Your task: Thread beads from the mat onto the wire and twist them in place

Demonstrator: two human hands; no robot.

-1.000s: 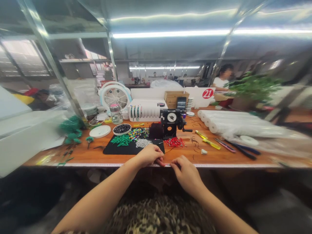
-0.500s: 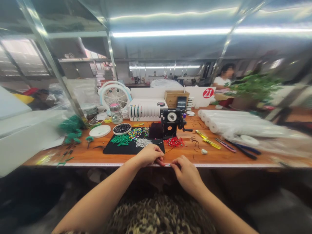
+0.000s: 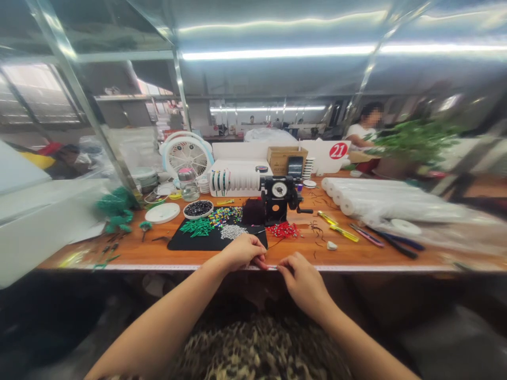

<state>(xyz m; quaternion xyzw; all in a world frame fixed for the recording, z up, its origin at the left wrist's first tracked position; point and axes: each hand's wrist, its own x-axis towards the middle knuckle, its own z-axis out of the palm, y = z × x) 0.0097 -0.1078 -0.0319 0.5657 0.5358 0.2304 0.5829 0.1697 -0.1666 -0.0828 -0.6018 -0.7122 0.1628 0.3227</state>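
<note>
At the bench's front edge, my left hand [image 3: 246, 251] is closed in a pinch, with a thin dark strand [image 3: 279, 241] rising near its fingertips. My right hand [image 3: 301, 274] is closed too, thumb against forefinger, just right of the left one. Whatever lies between the fingers is too small to make out. Just beyond, a black mat [image 3: 193, 243] bears green pieces [image 3: 197, 227], silver beads [image 3: 233, 231] and mixed coloured beads [image 3: 222, 216]. Small red pieces [image 3: 283, 230] lie right of the mat, below a black hand-cranked winder [image 3: 276, 198].
A white dish of black beads [image 3: 198, 209] and a white lid [image 3: 162, 212] stand left. To the right lie a yellow cutter [image 3: 344, 233], pliers [image 3: 396, 244] and wrapped white rolls [image 3: 396, 198]. A fan [image 3: 187, 157] stands behind; a person [image 3: 362, 129] sits beyond, at right.
My hands stay in nearly the same place and pose. The person in the background has shifted slightly.
</note>
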